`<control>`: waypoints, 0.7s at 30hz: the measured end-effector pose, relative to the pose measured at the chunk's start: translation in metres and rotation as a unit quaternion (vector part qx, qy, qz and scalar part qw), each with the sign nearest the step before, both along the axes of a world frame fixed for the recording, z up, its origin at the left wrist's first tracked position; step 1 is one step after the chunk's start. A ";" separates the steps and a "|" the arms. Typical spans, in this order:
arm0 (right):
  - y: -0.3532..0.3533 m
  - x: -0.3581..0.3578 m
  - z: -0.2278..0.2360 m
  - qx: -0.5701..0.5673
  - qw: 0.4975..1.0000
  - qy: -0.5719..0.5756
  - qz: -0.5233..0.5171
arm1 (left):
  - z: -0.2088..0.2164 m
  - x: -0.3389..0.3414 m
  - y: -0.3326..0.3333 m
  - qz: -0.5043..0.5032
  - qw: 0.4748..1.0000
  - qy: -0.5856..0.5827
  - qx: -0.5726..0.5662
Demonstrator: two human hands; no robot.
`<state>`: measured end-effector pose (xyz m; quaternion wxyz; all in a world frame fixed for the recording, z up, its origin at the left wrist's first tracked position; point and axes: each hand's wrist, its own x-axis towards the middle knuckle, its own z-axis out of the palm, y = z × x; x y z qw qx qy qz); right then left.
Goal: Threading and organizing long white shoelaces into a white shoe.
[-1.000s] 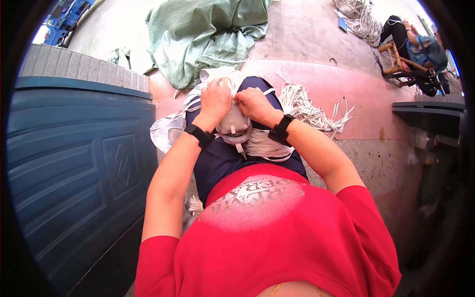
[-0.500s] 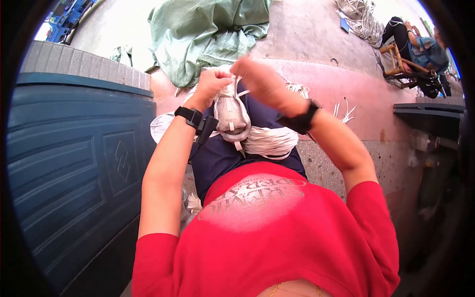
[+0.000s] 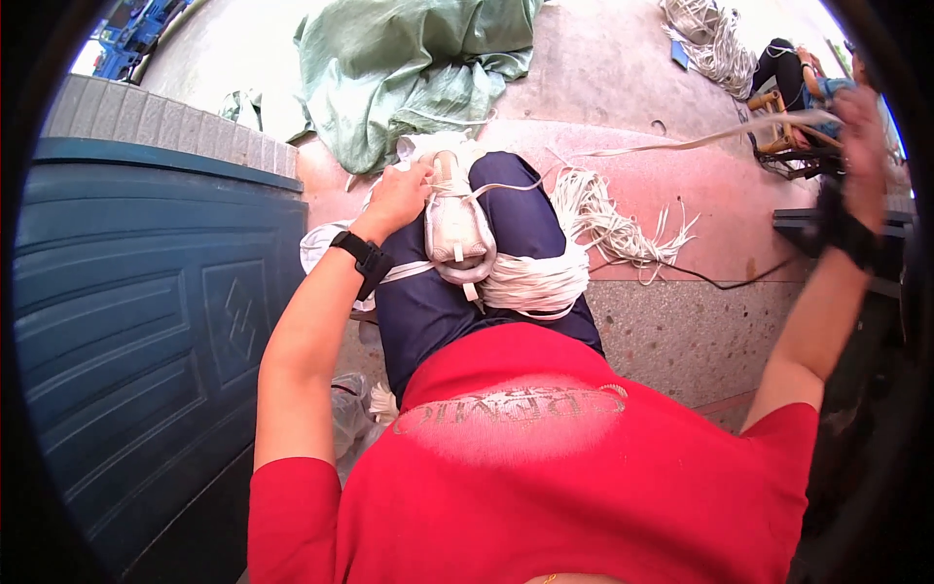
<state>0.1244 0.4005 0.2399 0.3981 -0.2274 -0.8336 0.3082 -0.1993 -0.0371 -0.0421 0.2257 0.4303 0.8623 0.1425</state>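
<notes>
A pale grey-white shoe [image 3: 457, 234] rests on my lap, its heel toward me. My left hand [image 3: 399, 200] is closed at the shoe's lacing area, fingertips pinching its edge; exactly what lies between them is partly hidden. From the shoe a flat white lace [image 3: 681, 146] runs out far to the right. At its end my right hand [image 3: 861, 146], arm stretched out and smeared by motion, grips the lace. A thick bundle of white laces [image 3: 535, 282] lies across my right thigh, beside the shoe.
More loose laces [image 3: 608, 224] spill onto the floor right of my knee. A green tarp [image 3: 409, 78] lies ahead. A blue panelled door [image 3: 146, 292] stands at the left. Far right sits another person [image 3: 778, 73] near a bamboo chair [image 3: 769, 102] and a lace heap [image 3: 715, 44].
My right hand has swung from above the shoe out to the far right, drawing the lace out long. My left hand has shifted slightly down beside the shoe.
</notes>
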 end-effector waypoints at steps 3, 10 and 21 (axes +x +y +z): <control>-0.091 -0.077 -0.121 -0.323 0.939 -0.092 0.079 | 0.004 -0.002 0.000 -0.029 0.998 0.060 0.020; -0.317 -0.193 -0.260 -0.059 0.894 -0.343 0.282 | 0.016 -0.006 -0.011 0.097 0.955 -0.247 0.134; -0.346 -0.212 -0.296 0.171 0.884 -0.370 0.230 | 0.014 0.005 -0.028 -0.081 0.990 0.105 0.056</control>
